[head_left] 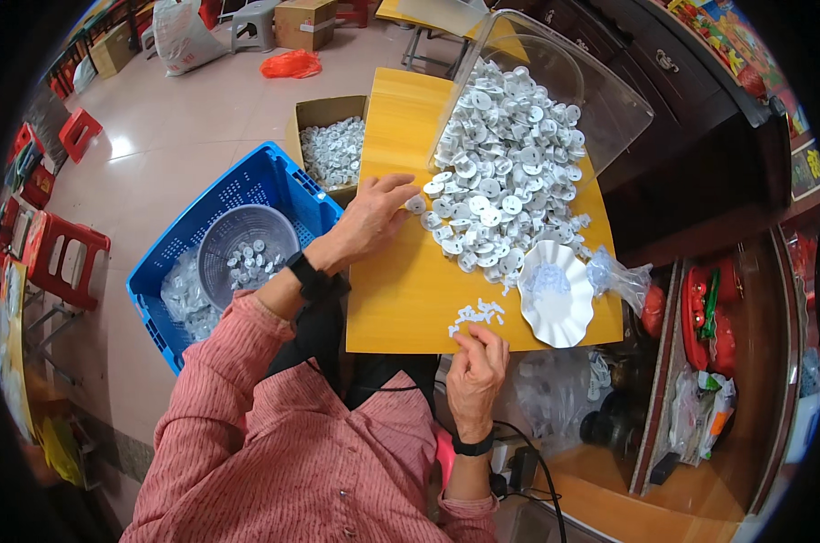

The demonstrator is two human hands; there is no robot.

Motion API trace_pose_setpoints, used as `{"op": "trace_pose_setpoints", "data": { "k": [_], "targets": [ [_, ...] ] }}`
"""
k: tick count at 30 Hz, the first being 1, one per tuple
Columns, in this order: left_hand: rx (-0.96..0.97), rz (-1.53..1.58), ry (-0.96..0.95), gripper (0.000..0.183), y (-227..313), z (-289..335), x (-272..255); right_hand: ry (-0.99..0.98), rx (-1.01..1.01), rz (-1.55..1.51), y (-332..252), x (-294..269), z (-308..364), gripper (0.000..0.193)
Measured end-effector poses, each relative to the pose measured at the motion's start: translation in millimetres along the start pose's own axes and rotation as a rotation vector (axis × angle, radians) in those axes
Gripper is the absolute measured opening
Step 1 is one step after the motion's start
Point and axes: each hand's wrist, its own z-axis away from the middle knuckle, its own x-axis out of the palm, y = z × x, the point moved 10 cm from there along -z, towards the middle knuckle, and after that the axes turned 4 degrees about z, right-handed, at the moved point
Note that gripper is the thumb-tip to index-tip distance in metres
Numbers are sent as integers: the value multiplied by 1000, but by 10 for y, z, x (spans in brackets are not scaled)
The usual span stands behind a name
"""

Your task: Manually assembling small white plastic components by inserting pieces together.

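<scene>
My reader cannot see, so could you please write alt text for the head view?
A left hand is at a round white piece beside a large heap of similar pieces on a yellow table; the right hand is beside tiny white parts. Nearby are a wavy-rimmed white dish and a blue crate holding a grey basin.

Disc pile [505, 163] on table [383, 299]; plate [568, 331] right of loose bits [479, 313]; basin [213, 262] in crate [247, 174], left.
</scene>
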Motion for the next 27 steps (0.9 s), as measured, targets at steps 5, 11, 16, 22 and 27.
{"op": "trace_pose_setpoints", "data": {
  "k": [5,11,16,22,27],
  "targets": [
    [27,-51,-194,36,4,-122,182,47,61,-54,113,-17,55,25],
    [-22,-32,-195,21,-26,-6,160,-24,-50,29,-47,-16,50,31],
    [-65,-16,-182,17,46,155,86,-127,-126,109,-182,59,83,42],
    [-31,58,-72,19,270,393,-49,-97,-107,36,-177,86,118,42],
    [-92,118,-9,24,333,617,-174,-128,-113,86,-227,106,68,41]
  ]
}}
